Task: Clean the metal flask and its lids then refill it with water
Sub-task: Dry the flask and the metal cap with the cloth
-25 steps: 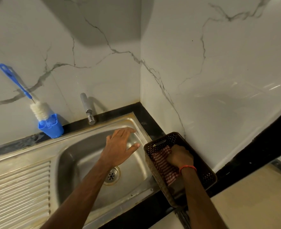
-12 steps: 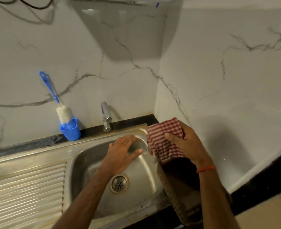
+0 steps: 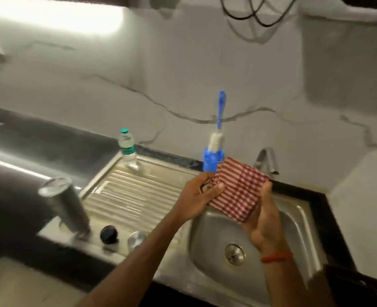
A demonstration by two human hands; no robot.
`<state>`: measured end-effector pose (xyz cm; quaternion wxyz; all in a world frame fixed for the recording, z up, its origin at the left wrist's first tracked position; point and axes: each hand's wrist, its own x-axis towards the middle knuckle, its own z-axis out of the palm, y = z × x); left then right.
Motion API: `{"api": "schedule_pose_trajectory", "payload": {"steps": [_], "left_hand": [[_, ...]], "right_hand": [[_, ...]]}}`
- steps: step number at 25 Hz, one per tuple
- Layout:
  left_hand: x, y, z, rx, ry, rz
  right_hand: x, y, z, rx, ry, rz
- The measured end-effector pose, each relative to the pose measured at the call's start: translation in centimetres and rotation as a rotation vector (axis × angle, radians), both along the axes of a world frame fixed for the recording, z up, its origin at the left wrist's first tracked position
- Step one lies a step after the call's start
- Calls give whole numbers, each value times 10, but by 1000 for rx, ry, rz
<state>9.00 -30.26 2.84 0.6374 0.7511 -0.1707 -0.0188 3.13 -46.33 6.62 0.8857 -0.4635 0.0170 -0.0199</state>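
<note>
The metal flask [image 3: 64, 204] stands upright and uncapped at the front left of the drainboard. A black lid [image 3: 109, 234] and a small metal lid [image 3: 136, 238] lie beside it near the front edge. Over the sink basin [image 3: 294, 235] both hands hold a folded red-and-white checked cloth [image 3: 238, 191]. My left hand [image 3: 199, 192] pinches its left edge with thumb and fingers. My right hand [image 3: 264, 220] holds it from below and from the right.
A blue bottle brush [image 3: 217, 134] stands in a blue cup [image 3: 212, 161] at the wall. A plastic water bottle [image 3: 127, 150] sits at the drainboard's back. The tap [image 3: 268, 160] is behind the cloth. A dark basket [image 3: 360, 286] shows at lower right.
My right hand lifted the cloth out of the basket and carried it left over the sink. My left hand rose from the basin and took its edge. The view swung left, showing the flask and lids.
</note>
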Motion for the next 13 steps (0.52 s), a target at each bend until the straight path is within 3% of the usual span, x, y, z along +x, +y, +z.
{"api": "schedule_pose_trajectory", "payload": {"steps": [2, 4, 8, 13], "left_hand": [[-1, 35, 2, 70, -35, 104], [-2, 74, 2, 261, -70, 212], [-12, 145, 15, 779, -163, 443], [-20, 228, 46, 991, -254, 705]], "right_hand": [[5, 36, -10, 236, 43, 114], [12, 74, -23, 329, 137, 212], [28, 133, -32, 294, 236, 335], [36, 188, -31, 263, 280, 312]]}}
